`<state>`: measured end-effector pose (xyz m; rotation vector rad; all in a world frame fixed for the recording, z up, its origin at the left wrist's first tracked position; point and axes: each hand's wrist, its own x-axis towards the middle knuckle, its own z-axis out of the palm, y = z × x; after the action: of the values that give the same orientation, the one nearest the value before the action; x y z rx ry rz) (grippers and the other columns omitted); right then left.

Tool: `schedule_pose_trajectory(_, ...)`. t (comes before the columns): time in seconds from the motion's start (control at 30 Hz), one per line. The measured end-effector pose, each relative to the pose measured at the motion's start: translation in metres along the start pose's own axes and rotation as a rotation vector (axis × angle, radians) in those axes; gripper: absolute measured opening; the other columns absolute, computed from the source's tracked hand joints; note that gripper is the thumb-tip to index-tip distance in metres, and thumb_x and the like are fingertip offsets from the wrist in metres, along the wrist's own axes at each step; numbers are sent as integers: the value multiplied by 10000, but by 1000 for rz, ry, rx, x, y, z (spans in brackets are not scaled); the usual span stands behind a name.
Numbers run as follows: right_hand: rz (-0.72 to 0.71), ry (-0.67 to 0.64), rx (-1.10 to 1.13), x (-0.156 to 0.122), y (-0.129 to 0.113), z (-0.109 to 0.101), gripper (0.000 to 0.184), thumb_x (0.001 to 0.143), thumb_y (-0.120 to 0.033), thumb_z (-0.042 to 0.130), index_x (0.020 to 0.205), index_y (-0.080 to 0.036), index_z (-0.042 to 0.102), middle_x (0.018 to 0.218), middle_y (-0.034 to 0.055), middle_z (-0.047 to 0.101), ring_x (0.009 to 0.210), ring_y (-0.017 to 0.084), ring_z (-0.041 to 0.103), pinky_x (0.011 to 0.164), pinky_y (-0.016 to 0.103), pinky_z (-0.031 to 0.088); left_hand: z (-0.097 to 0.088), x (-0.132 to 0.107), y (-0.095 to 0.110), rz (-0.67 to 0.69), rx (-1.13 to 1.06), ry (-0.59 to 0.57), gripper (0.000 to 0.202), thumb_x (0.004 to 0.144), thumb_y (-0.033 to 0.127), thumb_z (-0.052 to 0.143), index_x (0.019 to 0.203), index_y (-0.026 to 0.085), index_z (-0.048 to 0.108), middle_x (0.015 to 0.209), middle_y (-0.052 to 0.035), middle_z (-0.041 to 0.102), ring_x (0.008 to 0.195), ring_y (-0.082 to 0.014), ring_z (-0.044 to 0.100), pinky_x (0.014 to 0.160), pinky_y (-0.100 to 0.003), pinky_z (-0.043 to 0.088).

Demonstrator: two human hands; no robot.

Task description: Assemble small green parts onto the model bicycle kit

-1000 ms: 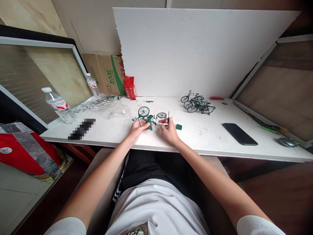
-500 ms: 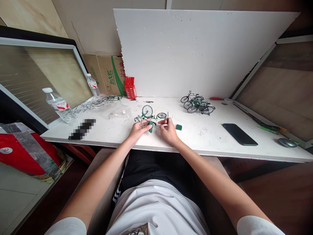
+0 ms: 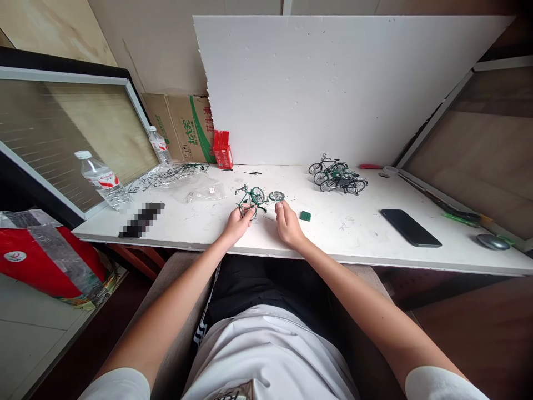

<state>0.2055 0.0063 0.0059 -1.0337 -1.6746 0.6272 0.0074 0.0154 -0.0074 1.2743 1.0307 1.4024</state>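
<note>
My left hand [image 3: 239,224] is closed on a green model bicycle [image 3: 251,201], tilted above the table, with one spoked wheel [image 3: 257,195] attached. Fingers hide part of its frame. To the right, my right hand [image 3: 288,223] is closed, thumb and fingers pressed together; what it holds, if anything, is hidden from view. Just beyond those fingertips is a loose spoked wheel [image 3: 276,196]. A small green piece [image 3: 305,215] lies on the table right of my right hand.
Several finished model bicycles [image 3: 337,176] stand at the back right. A black phone [image 3: 410,228] and a mouse [image 3: 492,241] lie further right. At left are water bottles [image 3: 102,179], parts sprues [image 3: 166,176], a plastic bag [image 3: 202,190] and a red box [image 3: 222,150]. White board [image 3: 353,89] stands behind.
The model bicycle has turned in my left hand, its wheel now lower and further right. My right hand has rotated and closed; the thin dark tool it held upright no longer shows.
</note>
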Motion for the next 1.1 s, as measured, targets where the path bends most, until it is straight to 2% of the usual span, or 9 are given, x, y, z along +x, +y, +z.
schedule_pose_trajectory(0.13, -74, 28, -37, 2, -4, 1, 518, 1053, -687, 471, 1114, -270, 772, 937, 79, 646, 881, 277, 610, 868, 442, 514, -1, 1, -2, -38, 21, -2, 523, 869, 484, 836, 1253, 151, 712, 1001, -89, 764, 644, -127, 681, 627, -268, 523)
schedule_pose_trajectory(0.3, -90, -6, 36, 1, -1, 2, 457, 1004, -633, 619, 1215, -286, 829, 860, 67, 655, 847, 268, 613, 759, 422, 509, 0, 2, -1, -57, -59, -20, 643, 863, 477, 856, 1385, 161, 653, 1254, -152, 764, 793, -183, 779, 807, -346, 629)
schedule_pose_trajectory(0.43, -60, -10, 67, 0, -1, 1, 435, 992, -620, 641, 1181, -285, 844, 909, 76, 711, 885, 265, 634, 720, 398, 511, 0, 0, 1, -59, -111, -66, 614, 812, 530, 894, 1263, 156, 713, 1300, -151, 750, 923, -233, 807, 912, -398, 645)
schedule_pose_trajectory(0.67, -27, 12, 55, 3, 4, 1, 415, 1027, -548, 605, 1239, -259, 815, 1156, 101, 765, 1006, 257, 692, 795, 381, 570, 0, -3, 4, -71, -139, -92, 579, 826, 618, 856, 1104, 122, 746, 1150, -153, 784, 981, -298, 816, 968, -462, 640)
schedule_pose_trajectory(0.83, 19, 56, 140, 2, 0, 1, 360, 987, -516, 689, 1176, -244, 830, 1212, 96, 802, 961, 246, 752, 862, 394, 610, 0, -4, 1, -53, -49, -93, 612, 813, 658, 843, 1110, 132, 742, 1185, -151, 786, 962, -287, 822, 804, -359, 659)
schedule_pose_trajectory(0.9, 24, 64, 143, 2, -1, 1, 348, 976, -507, 708, 1158, -239, 835, 1185, 95, 813, 936, 245, 768, 869, 398, 618, -1, -4, -1, -45, 32, -91, 595, 836, 675, 809, 1082, 138, 745, 1177, -151, 791, 863, -257, 822, 647, -283, 612)
schedule_pose_trajectory(0.97, 22, 66, 138, 2, -1, 1, 346, 970, -510, 718, 1151, -240, 836, 1168, 96, 819, 937, 252, 778, 873, 404, 624, -2, -4, -1, -8, 142, -82, 550, 880, 669, 763, 1044, 144, 761, 1033, -126, 810, 708, -201, 784, 545, -239, 532)
schedule_pose_trajectory(1.03, 24, 74, 137, 2, 0, 1, 360, 969, -531, 716, 1154, -246, 833, 1171, 99, 819, 951, 261, 781, 868, 410, 631, -3, -4, -1, 43, 231, -45, 512, 915, 653, 729, 1004, 151, 779, 887, -93, 803, 593, -150, 715, 520, -229, 490)
schedule_pose_trajectory(1.1, 24, 84, 142, 2, 1, 1, 373, 968, -550, 711, 1157, -250, 829, 1178, 102, 817, 967, 267, 781, 860, 411, 634, -4, -4, 1, 54, 243, -17, 498, 921, 644, 724, 999, 156, 789, 908, -91, 808, 571, -129, 690, 535, -231, 497)
